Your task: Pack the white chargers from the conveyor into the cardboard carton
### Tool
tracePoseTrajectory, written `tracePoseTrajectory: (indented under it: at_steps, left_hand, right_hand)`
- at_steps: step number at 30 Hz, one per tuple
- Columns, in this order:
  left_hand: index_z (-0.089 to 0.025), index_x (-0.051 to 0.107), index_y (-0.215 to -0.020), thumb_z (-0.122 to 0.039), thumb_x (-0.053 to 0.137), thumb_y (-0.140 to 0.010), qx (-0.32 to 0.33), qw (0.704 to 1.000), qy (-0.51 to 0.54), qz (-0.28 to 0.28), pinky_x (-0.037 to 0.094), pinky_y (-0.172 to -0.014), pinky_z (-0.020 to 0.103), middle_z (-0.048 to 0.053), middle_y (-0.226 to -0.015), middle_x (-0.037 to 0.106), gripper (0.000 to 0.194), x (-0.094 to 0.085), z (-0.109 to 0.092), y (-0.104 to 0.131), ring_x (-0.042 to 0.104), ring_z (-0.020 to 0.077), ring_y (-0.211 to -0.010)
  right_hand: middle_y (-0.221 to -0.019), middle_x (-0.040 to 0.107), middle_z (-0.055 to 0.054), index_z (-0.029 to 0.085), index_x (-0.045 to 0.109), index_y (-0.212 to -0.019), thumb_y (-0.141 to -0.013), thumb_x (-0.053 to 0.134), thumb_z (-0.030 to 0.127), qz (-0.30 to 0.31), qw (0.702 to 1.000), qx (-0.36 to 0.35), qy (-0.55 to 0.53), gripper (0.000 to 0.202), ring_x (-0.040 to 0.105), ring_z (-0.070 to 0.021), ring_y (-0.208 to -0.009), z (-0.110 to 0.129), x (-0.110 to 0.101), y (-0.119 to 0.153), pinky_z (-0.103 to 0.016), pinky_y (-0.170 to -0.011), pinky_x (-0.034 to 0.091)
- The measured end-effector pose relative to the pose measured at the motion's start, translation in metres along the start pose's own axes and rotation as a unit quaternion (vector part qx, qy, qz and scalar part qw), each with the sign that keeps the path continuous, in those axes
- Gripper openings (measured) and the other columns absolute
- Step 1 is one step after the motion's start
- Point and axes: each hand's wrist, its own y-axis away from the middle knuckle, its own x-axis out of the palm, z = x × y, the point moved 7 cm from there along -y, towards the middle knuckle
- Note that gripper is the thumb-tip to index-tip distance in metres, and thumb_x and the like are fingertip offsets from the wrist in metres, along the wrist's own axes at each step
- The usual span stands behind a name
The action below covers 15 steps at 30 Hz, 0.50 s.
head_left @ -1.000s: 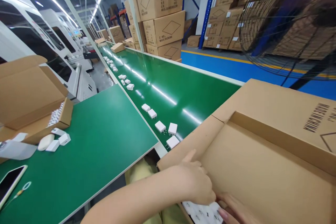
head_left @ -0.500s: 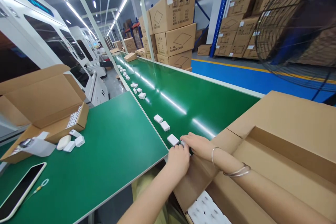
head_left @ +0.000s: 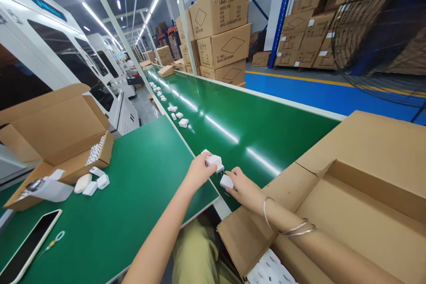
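My left hand (head_left: 199, 171) is closed with fingers and thumb around a white plug charger (head_left: 215, 163), whose metal prongs point toward my right hand. Part of another white charger (head_left: 205, 151) shows just behind those fingers. My right hand (head_left: 242, 187) pinches a second white plug charger (head_left: 226, 182) at the near end of the green conveyor belt (head_left: 266, 133). Farther up the belt's left edge lie several loose white chargers (head_left: 183, 123). Below my right forearm, an open carton (head_left: 239, 235) contains rows of white pieces (head_left: 270, 270).
On the green side table (head_left: 143, 177) are a phone (head_left: 29, 246), a few white chargers (head_left: 103, 181) and an open cardboard box (head_left: 66, 137). A large open carton (head_left: 382, 142) stands on the right. Stacked cartons (head_left: 222, 49) and a fan (head_left: 372, 31) are beyond the belt.
My left hand has moved forward and left along the belt and now grips a charger. My right hand has shifted slightly and holds a charger near the belt's end.
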Motion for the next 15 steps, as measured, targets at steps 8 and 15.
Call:
tracePoseTrajectory:
  at_steps: [8, 15]
  left_hand:
    - [-0.012, 0.050, -0.095, -0.003, 0.044, -0.080, 0.204, 0.862, -0.459, 0.066, 0.045, -0.064, 0.028, 0.011, -0.099, 0.050, 0.019, 0.063, -0.030, -0.017, 0.050, 0.0209, -0.092]
    - [-0.013, 0.056, -0.087, -0.003, 0.043, -0.082, 0.235, 0.859, -0.435, 0.131, 0.043, -0.069, 0.030, 0.010, -0.094, 0.054, 0.017, 0.093, -0.023, -0.021, 0.051, 0.0203, -0.091]
  right_hand:
    - [-0.090, 0.059, -0.005, 0.013, 0.056, -0.090, -0.080, 0.058, 0.017, 0.002, 0.997, 0.073, 0.033, 0.011, 0.057, -0.0202, -0.081, -0.001, -0.008, 0.012, -0.038, -0.071, 0.049]
    - [-0.107, 0.058, -0.005, 0.026, 0.045, -0.110, -0.087, 0.043, 0.031, -0.136, 0.963, -0.057, -0.225, 0.023, 0.056, -0.0192, -0.095, -0.024, -0.057, 0.107, -0.028, -0.075, 0.049]
